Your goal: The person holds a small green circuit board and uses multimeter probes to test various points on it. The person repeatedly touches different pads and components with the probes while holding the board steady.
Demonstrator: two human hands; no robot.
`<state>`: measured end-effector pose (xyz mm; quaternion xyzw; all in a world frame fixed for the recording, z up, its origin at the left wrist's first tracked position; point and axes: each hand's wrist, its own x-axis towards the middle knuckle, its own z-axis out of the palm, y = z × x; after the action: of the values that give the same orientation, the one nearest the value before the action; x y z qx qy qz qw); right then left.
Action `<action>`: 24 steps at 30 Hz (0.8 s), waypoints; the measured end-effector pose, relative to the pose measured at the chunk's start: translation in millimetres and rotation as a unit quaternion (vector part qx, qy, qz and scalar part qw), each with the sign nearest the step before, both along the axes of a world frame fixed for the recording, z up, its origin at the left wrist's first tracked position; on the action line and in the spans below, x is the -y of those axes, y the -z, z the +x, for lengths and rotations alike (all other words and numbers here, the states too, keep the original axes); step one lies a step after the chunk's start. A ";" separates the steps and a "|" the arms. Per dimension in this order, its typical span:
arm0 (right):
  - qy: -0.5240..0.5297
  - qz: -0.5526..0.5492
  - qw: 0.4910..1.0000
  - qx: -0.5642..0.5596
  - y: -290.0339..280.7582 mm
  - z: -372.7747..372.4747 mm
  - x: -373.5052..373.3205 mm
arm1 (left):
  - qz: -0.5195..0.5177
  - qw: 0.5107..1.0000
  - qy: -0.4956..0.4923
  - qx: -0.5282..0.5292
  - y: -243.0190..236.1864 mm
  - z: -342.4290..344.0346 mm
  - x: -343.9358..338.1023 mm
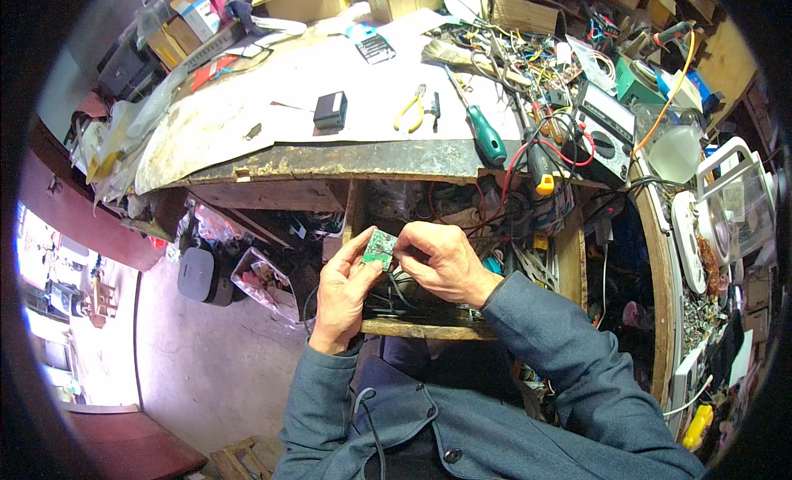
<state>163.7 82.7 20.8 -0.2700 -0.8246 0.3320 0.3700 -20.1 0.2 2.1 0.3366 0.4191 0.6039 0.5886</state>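
My left hand (345,290) grips a small green circuit board (378,247) by its edge, thumb at the lower part, above an open wooden drawer (425,330) beneath the bench top. My right hand (437,261) is closed at the board's right side with fingers curled; what it pinches is hidden. Grey wires (401,283) hang below the board. On the white sheet beyond lie a black box-like device (329,110), yellow-handled pliers (409,113) and a green-handled screwdriver (488,137).
The worktable's front edge (280,156) is above my hands. A multimeter (605,127), a black-and-yellow screwdriver (541,170) and tangled parts (511,55) crowd the back right. Plastic containers (730,199) line the right side; a grey bin (204,274) stands on the floor at left.
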 end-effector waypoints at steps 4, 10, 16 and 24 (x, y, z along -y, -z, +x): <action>0.012 0.024 1.000 -0.012 5.1 -2.2 -2.2 | 0.001 1.000 -0.004 -0.002 -1.2 1.5 0.0; -0.008 -0.024 1.000 -0.002 2.0 1.5 -2.7 | 0.006 1.000 -0.007 -0.005 0.3 1.9 -0.2; 0.005 -0.042 0.999 -0.028 3.2 -0.7 -3.8 | 0.002 1.000 0.000 0.000 -3.0 2.9 0.0; -0.013 -0.070 0.997 -0.022 -0.2 2.2 -3.8 | 0.010 1.000 -0.006 -0.002 -1.8 1.6 -0.9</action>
<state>165.9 86.4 21.0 -0.2773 -0.7945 0.3993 0.3640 -18.5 1.1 3.9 0.3411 0.4165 0.6106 0.5807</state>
